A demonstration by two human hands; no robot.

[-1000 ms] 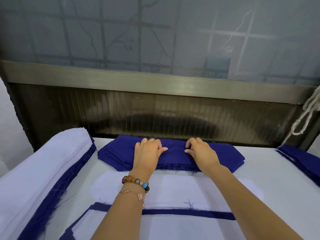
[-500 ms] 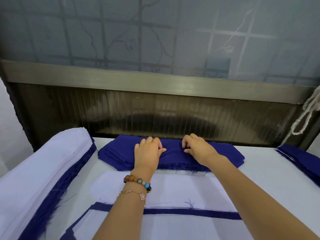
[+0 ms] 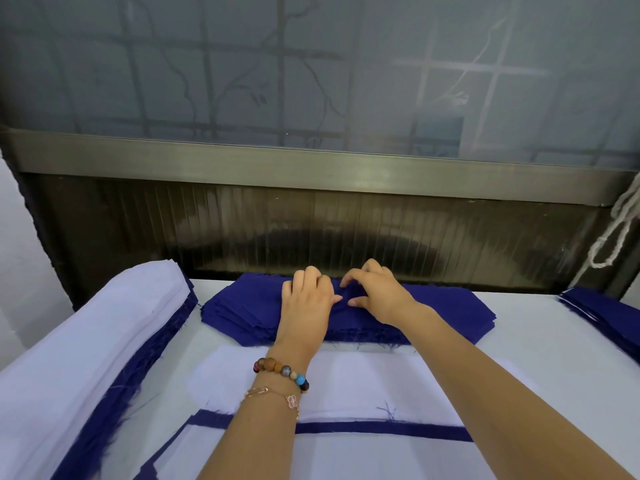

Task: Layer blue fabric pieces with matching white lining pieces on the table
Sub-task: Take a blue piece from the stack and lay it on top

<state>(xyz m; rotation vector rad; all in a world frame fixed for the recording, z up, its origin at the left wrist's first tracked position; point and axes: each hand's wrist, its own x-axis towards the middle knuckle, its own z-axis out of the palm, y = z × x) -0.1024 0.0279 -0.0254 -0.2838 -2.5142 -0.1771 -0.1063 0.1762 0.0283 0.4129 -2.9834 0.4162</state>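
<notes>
Centrally atop blue stack, left hand, right hand

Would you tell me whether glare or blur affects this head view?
Head view: soft, even light; only a faint sheen on the metal rail. Left hand, right hand and blue fabric stack look sharp. The frosted window shows only hazy outlines.

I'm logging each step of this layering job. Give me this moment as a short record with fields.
left hand: rests flat on the blue stack; beaded bracelet at the wrist
right hand: fingers curled, appears to pinch the top blue piece
blue stack: far centre of the table
white lining piece: flat just in front of the blue stack, uncovered
white stack: left edge, blue layers beneath
second blue stack: right edge
stage: top blue piece not yet lifted off
</notes>
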